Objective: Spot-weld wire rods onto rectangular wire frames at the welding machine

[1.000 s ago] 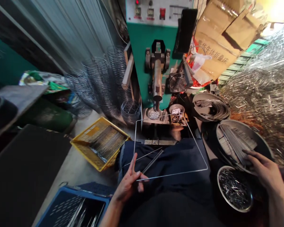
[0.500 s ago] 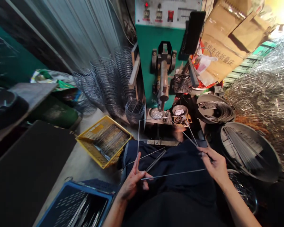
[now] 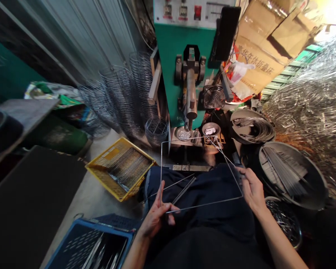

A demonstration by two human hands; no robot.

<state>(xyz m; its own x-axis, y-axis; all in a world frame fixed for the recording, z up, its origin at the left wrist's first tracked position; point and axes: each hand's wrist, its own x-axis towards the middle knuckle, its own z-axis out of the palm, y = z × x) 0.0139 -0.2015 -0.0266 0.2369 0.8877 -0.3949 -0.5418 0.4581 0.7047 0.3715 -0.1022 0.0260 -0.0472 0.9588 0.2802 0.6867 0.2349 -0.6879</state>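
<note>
Your left hand [image 3: 154, 219] pinches the wire frame [image 3: 161, 162] at its near left corner, above your lap [image 3: 210, 186]; apart from it, your right hand [image 3: 252, 191] grips a thin wire [image 3: 229, 160] by the frame's right side.

Yellow crate [image 3: 109, 150], blue crate [image 3: 106, 228], cardboard box [image 3: 257, 61], stacked wire baskets [image 3: 120, 99]

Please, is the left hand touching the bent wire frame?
Touching. The head view shows the left hand holding the bent wire frame at its near left corner, the wire lying against the fingers.
</note>
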